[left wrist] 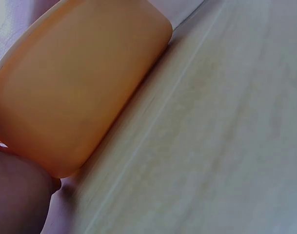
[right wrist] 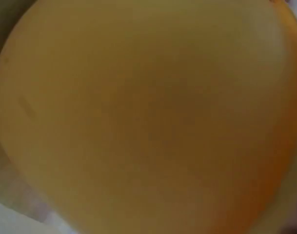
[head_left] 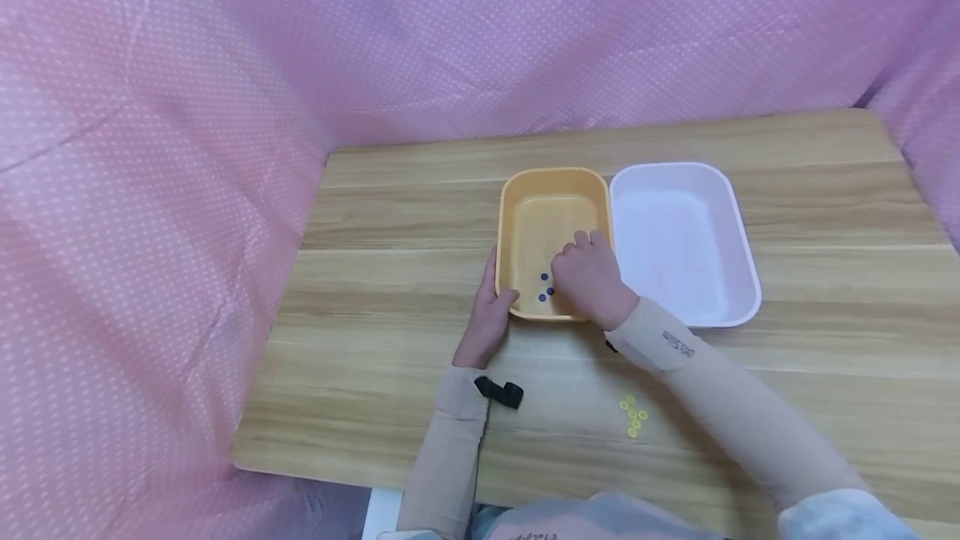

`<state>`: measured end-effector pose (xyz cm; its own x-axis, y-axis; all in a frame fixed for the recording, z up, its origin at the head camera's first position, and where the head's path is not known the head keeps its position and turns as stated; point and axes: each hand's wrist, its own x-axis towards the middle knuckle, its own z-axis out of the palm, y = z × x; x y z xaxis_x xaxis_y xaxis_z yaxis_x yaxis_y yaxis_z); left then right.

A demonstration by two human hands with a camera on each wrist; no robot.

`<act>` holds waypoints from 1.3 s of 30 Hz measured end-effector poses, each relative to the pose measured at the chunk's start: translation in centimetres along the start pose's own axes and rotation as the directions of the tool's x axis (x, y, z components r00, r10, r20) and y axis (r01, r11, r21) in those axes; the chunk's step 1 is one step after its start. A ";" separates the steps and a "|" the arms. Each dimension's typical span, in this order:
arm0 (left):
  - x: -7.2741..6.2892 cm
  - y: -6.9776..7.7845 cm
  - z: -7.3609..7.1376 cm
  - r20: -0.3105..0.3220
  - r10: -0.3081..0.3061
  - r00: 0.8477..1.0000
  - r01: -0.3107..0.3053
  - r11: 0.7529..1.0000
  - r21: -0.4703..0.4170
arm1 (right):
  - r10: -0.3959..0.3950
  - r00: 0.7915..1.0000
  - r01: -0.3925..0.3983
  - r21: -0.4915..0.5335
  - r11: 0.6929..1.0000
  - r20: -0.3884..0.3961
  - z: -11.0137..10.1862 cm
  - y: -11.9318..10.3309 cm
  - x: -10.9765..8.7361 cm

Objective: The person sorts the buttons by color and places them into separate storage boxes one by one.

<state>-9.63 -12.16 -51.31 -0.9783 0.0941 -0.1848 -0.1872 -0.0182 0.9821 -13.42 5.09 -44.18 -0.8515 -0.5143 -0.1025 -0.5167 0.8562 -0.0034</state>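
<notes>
At the front left corner of the orange-yellow bin point(head_left: 555, 182), my left hand point(head_left: 490, 319) grips the wall, its thumb over the rim and its fingers along the outside. The left wrist view shows the bin's outer wall point(left wrist: 85, 83) close up, with part of the hand point(left wrist: 21, 190) at its end. Several small dark blue round pieces point(head_left: 544, 277) lie on the bin floor near the front. Beside them, inside the bin, is my right hand point(head_left: 592, 277), back upward and fingers bent; I cannot tell whether it holds a piece. The bin wall point(right wrist: 148, 112) fills the right wrist view.
A white bin point(head_left: 675, 240) stands directly right of the orange-yellow one. Several small yellow rings point(head_left: 633, 415) lie on the wooden table point(head_left: 375, 298) near its front edge, left of the right forearm. Pink dotted cloth point(head_left: 480, 40) hangs behind the table and at its sides.
</notes>
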 end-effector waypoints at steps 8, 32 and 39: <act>0.0 0.0 0.0 0.013 0.013 1.000 -0.013 1.000 0.008 | 0.016 0.997 -0.010 -0.076 0.997 0.070 0.1 0.2 0.1; -0.5 0.2 -1.5 -0.040 -0.004 0.999 0.006 0.999 0.050 | -0.043 0.976 0.102 0.274 0.956 -0.214 -1.6 -1.2 -12.8; -0.4 -0.1 -1.8 -0.060 0.004 0.998 0.000 0.997 0.073 | -0.074 0.996 0.087 0.318 0.944 -0.053 3.2 -2.0 -15.7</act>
<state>-9.35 -13.95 -51.36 -0.9826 0.0339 -0.1825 -0.1806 0.0545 0.9821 1.22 11.62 -45.71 -0.8146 -0.5780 -0.0493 -0.5334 0.7796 -0.3282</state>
